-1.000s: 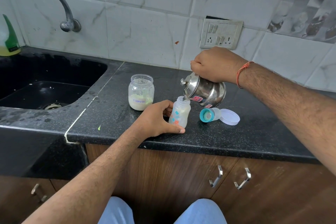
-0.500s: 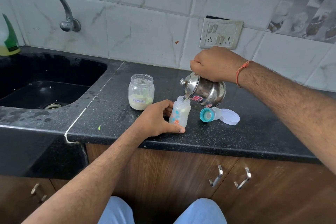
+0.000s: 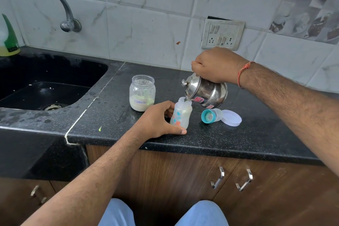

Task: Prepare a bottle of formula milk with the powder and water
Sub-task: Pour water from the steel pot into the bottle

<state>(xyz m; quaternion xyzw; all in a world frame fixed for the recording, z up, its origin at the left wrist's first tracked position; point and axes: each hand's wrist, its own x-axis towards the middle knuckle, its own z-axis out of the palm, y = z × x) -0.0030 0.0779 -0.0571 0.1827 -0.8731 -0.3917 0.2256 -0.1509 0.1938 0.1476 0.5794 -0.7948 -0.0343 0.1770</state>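
Steadying the baby bottle (image 3: 181, 113) near the front edge of the black counter (image 3: 238, 137), I am curling my left hand (image 3: 157, 121) round its lower half, thumb along the base and fingers behind; the bottle is standing upright and uncapped, and its cloudy body is hiding how full it is; just to its right the teal nipple ring (image 3: 208, 115) and the clear cap (image 3: 231, 118) are lying loose, so capping is still waiting; above the bottle's mouth my right hand (image 3: 218, 64) is gripping the steel kettle (image 3: 207, 93) from the top, fingers closed over its handle, tipping the spout into the neck, so I judge the water step to be under way; behind, the open jar labelled Formula (image 3: 142, 93) is standing with powder low inside; whether powder is already in the bottle I cannot tell; closing and shaking are remaining.
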